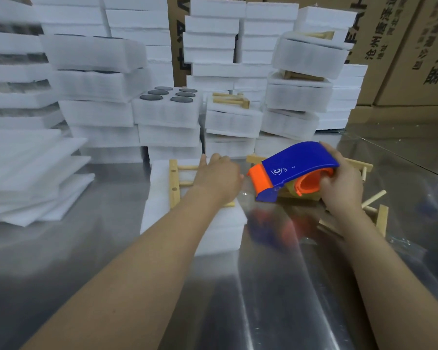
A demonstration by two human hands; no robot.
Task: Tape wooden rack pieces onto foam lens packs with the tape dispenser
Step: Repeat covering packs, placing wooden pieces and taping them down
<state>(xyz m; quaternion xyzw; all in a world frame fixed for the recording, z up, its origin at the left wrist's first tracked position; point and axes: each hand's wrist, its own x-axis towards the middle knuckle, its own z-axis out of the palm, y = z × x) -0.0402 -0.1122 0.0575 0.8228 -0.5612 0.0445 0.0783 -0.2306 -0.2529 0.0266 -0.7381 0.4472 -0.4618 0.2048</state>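
Note:
A white foam lens pack (162, 198) lies flat on the metal table in the middle. A wooden rack piece (174, 184) rests on top of it. My left hand (218, 176) lies over the rack piece, fingers stretched forward, pressing it onto the foam. My right hand (340, 184) grips a blue and orange tape dispenser (292, 170) just right of the pack, its orange end pointing toward my left hand. Whether tape runs from the dispenser to the pack cannot be made out.
Tall stacks of foam packs (228, 79) fill the back; one open pack (167, 108) shows dark round lenses. Loose wooden rack pieces (374, 210) lie to the right. Flat foam sheets (31, 178) pile up at left. Cardboard boxes (402, 46) stand behind.

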